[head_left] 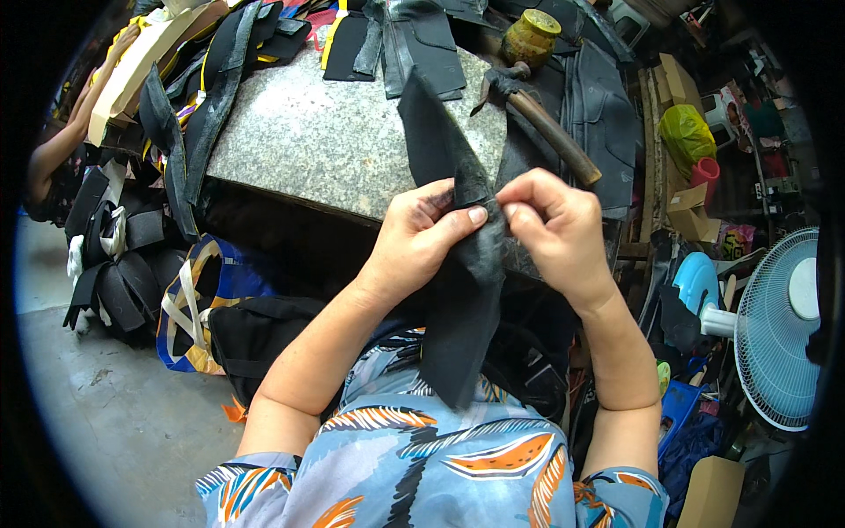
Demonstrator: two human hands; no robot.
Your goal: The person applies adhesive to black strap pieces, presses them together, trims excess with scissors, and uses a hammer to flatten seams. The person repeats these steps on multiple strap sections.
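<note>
One strip [477,260], long axis fore-and-aft

Position: the black strip is in both hands; its far half overlaps the counter [299,132] in view, its near half the shirt [387,458].

Orientation: the long axis runs from the body toward the far side, the far end leaning slightly left. Both ends taper; the near end points toward the body.

Left grip: thumb and fingers of the left hand [412,231] clamped on the strip near mid-length.

Right grip: thumb and forefinger of the right hand [559,227] together at the strip's right edge; anything between them is too small to tell.

Containers: a yellow jar [531,37] stands beyond the hammer [554,132]; contents cannot be told. Left, a blue bag [239,271] stands on the floor [88,387]; its interior is dark. Right, a carton [691,214] sits below a yellow sack [689,136]; contents of both cannot be told.
</note>
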